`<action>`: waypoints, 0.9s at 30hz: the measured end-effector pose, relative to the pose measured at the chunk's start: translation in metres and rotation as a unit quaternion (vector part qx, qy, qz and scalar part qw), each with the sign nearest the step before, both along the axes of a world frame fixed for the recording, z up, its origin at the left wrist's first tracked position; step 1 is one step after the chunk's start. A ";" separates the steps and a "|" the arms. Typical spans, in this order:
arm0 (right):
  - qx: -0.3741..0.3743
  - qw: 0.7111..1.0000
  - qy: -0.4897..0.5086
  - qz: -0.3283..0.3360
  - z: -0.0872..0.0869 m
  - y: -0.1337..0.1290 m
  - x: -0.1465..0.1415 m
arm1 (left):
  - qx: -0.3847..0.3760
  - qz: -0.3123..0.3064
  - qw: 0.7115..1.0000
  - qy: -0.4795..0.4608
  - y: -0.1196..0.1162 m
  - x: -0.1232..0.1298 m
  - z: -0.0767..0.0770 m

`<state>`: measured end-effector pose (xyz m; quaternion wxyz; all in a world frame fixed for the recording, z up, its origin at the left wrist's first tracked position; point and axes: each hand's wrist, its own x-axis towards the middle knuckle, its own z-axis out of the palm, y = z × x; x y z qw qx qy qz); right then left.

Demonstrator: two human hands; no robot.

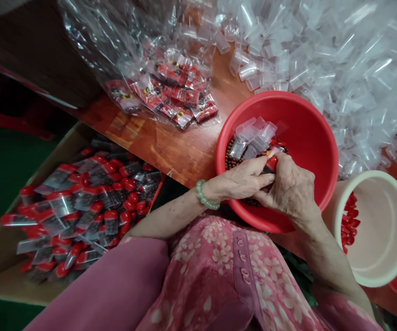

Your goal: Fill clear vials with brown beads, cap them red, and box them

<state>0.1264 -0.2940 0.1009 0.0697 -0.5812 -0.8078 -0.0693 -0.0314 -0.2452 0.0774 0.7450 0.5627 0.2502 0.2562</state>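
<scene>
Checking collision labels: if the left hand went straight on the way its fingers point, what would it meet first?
Most likely the right hand, close ahead of the left hand, with the red-capped piece at their fingers. Whether the hands already touch is unclear from this angle.

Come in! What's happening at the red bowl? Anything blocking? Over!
Left grip and right grip: both closed on red-capped case, over red bowl. Case mostly hidden. Clear cases in bowl just beyond, not blocking.
</scene>
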 end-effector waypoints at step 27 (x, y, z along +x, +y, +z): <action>0.138 0.963 0.101 0.210 0.021 -0.048 -0.034 | 0.025 0.270 0.956 0.110 -0.070 -0.028 0.035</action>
